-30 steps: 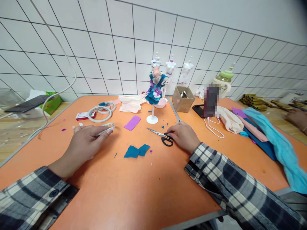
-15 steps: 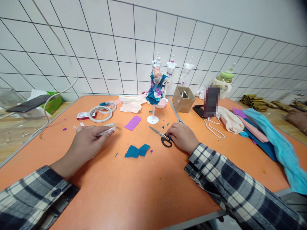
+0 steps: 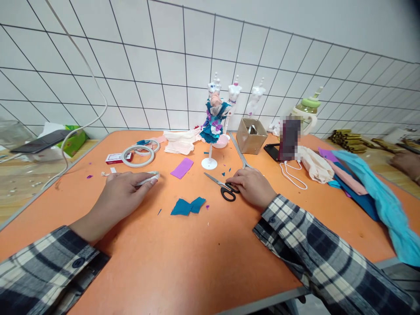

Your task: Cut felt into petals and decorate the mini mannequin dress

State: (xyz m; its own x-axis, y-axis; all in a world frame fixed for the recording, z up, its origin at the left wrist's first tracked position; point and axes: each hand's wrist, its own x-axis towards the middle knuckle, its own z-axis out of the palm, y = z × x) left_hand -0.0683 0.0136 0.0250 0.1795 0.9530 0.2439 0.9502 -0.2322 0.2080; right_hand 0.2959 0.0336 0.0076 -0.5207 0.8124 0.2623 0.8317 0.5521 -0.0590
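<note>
Seeing scissors lying just left of my right hand | blades are pointing left and slightly away, handles nearest | fingers are touching a handle, I'm not telling if squeezing | left hand, farther off, is pinching a white ring

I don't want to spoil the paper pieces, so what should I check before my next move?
1. Left hand holds the white roll: ok.
2. Right hand has a full grip on the scissors: cannot tell; the fingers are at the handles, but the grip is partly hidden.
3. Teal pieces lie apart from each other: not ok, they meet at their near corners.
4. Purple piece is away from the blades: ok.
5. Dressed form stands upright: ok.
</note>
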